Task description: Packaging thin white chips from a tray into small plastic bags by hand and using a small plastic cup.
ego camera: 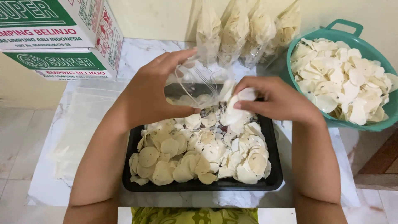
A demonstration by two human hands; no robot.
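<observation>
over black tray (273,182), left hand (151,93) grips clear bag (195,85); right hand (275,99) fingers seemingly pinch pale chips (236,110).

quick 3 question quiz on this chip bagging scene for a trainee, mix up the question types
1. True or false: the left hand holds a clear bag open over the black tray.
2. Which does the right hand grip? A) a spoon B) pale chips C) a lid
3. What colour is the basin of chips at the right?

Key
1. True
2. B
3. Green; filled bags lean on the wall beside it.
</observation>
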